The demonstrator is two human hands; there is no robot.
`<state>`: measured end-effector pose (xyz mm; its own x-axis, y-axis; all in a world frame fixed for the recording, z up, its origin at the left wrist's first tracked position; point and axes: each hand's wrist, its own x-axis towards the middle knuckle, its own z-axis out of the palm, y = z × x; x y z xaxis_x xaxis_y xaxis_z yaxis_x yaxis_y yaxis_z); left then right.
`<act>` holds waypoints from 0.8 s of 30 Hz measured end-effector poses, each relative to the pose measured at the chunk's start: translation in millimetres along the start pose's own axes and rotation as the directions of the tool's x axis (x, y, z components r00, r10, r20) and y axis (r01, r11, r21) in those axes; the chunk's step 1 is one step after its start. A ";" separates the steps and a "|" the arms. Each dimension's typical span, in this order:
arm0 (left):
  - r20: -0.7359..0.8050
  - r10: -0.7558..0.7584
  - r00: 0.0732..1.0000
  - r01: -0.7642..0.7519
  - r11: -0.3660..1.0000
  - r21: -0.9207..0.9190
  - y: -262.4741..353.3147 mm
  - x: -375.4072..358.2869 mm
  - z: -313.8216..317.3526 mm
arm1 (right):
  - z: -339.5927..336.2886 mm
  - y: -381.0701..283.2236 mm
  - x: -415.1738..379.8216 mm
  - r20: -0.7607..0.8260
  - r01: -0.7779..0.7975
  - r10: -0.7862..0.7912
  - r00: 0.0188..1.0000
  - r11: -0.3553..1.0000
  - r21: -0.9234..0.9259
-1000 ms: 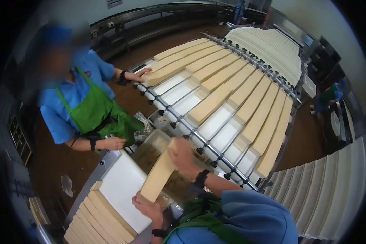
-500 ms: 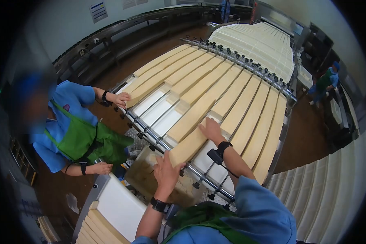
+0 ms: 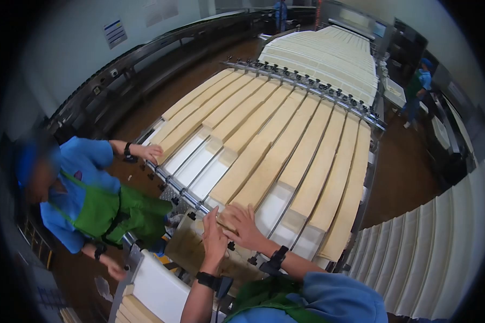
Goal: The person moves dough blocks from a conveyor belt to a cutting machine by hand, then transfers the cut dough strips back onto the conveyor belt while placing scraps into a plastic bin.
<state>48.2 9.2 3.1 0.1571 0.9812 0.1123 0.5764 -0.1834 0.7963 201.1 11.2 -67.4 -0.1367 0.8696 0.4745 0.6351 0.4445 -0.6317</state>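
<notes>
My left hand point(image 3: 214, 240) is at the near metal rail, fingers pointing up beside the near end of a long pale yellow strip point(image 3: 258, 180). Right next to it, my right hand point(image 3: 243, 228) rests bent over that same strip end. The fingers of both hands partly overlap in view, and whether they grip anything is hidden. Several similar strips lie side by side in lanes on the white conveyor point(image 3: 270, 207), parted by thin metal rods.
A co-worker in a green apron point(image 3: 99, 207) stands at left, one hand on a strip's end. Below the rail is a bin point(image 3: 188, 245). More strips point(image 3: 132, 311) lie on a white surface at lower left. Corrugated white sheeting point(image 3: 415, 258) is at right. Another person point(image 3: 417, 89) stands farther back.
My right hand has moved down and left to the near rail, close to my left hand. The camera view has shifted. The co-worker's lower hand has moved down and left.
</notes>
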 end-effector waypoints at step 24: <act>-0.265 -0.325 0.908 0.341 0.940 0.017 -131.0 -226.1 -28.5 | 12.2 1.6 -3.6 -0.044 0.214 -0.242 0.969 0.917 -0.337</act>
<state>-85.7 -187.0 -109.6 -0.2568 0.9665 0.0007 0.6093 0.1614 0.7763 193.3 11.3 -77.5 -0.2524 0.7257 0.6400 0.8091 0.5211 -0.2717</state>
